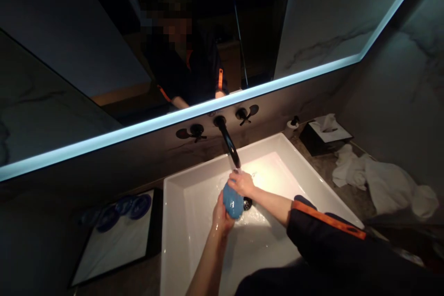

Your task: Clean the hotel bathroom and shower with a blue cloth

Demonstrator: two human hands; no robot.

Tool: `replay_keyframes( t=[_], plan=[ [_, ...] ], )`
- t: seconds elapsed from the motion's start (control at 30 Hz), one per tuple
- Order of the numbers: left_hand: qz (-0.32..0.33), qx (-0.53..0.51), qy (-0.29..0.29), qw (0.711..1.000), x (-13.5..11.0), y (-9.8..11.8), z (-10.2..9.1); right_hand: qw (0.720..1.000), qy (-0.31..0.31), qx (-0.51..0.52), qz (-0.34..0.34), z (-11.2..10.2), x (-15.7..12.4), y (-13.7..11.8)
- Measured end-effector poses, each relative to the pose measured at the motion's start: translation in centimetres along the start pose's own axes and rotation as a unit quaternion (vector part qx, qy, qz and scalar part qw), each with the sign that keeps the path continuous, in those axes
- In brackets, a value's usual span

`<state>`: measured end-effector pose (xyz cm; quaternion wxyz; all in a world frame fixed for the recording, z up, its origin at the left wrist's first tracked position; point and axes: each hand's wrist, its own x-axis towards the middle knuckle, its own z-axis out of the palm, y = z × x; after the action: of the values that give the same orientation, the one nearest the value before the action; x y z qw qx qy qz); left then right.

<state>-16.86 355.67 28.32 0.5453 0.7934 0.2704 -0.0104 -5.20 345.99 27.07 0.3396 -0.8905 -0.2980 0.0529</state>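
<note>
Both my hands are in the white sink (175, 240), around a wet blue rounded object (233, 202) whose exact kind I cannot make out. My left hand (221, 216) wraps its left side and lower end. At the upper end, just under the spout, my right hand (243, 183) closes on it with bent fingers. The black faucet (229, 141) runs water over my right hand and the object. A dark drain (247, 203) shows partly behind the object, with water splashing around it.
Two black tap handles (197, 131) flank the spout beneath a lit mirror (263, 88). On the left, a tray (118, 249) holds several blue glass pieces (140, 206). A tissue box (326, 134), a small bottle (293, 125) and white towels (390, 185) sit on the right.
</note>
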Motion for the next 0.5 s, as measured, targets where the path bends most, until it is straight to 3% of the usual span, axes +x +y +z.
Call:
replay_keyframes(
  t=[0.1, 0.17, 0.23, 0.3, 0.37, 0.43, 0.5],
  plan=[
    [-0.111, -0.174, 0.010, 0.979, -0.7, -1.2, -4.4, 0.998, 0.000, -0.020, 0.051, -2.7, 0.8, 5.3],
    [-0.142, -0.130, 0.076, 0.978, -1.5, -2.6, -7.4, 0.995, -0.005, -0.023, 0.094, -2.9, -0.1, 6.9],
    [-0.085, 0.028, 0.159, 0.983, -2.2, -3.7, -8.8, 0.993, -0.017, -0.002, 0.118, -1.7, -1.2, 6.3],
    [0.033, 0.159, 0.154, 0.975, -2.4, -4.1, -8.1, 0.992, -0.044, 0.072, 0.097, -0.3, -2.3, 4.1],
    [0.136, 0.231, 0.075, 0.961, -1.8, -3.9, -5.7, 0.981, -0.075, 0.166, 0.061, 0.0, -2.8, 1.7],
    [0.156, 0.231, 0.015, 0.960, -0.4, -3.0, -2.9, 0.958, -0.090, 0.266, 0.051, -1.7, -3.2, 0.7],
    [0.116, 0.191, -0.010, 0.975, 1.7, -1.7, -0.4, 0.934, -0.072, 0.340, 0.079, -4.7, -3.5, 2.0]
  ],
)
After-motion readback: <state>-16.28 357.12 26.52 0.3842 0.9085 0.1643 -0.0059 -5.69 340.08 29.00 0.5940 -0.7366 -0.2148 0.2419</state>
